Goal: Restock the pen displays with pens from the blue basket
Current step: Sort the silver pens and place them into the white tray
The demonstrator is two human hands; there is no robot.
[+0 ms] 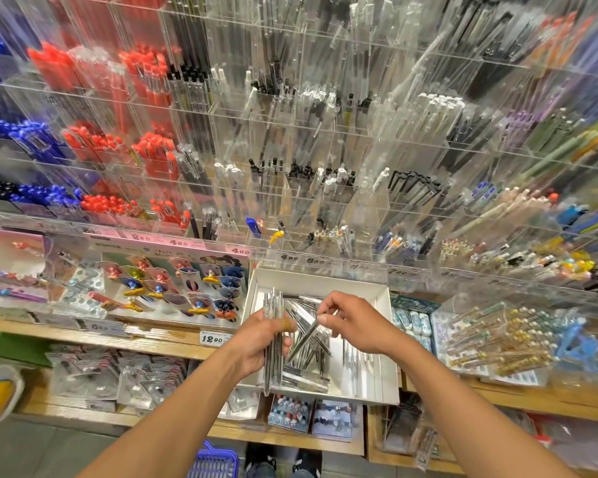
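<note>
My left hand point(261, 343) grips an upright bundle of clear pens point(273, 370) over a white cardboard box point(384, 339) on the shelf. My right hand point(353, 322) pinches a single clear pen point(302, 341) that slants down into the box. More wrapped clear pens point(311, 367) lie loose inside the box. Behind rises the clear acrylic pen display point(325, 174), its pockets filled with blue, red, black and white pens. A corner of the blue basket point(214, 464) shows on the floor between my forearms.
Wooden shelves point(173, 346) hold a tray of character pens point(173, 288) on the left and a clear bin of decorated pens point(497, 336) on the right. Packaged goods hang on the lower shelf. My shoes point(280, 464) stand beside the basket.
</note>
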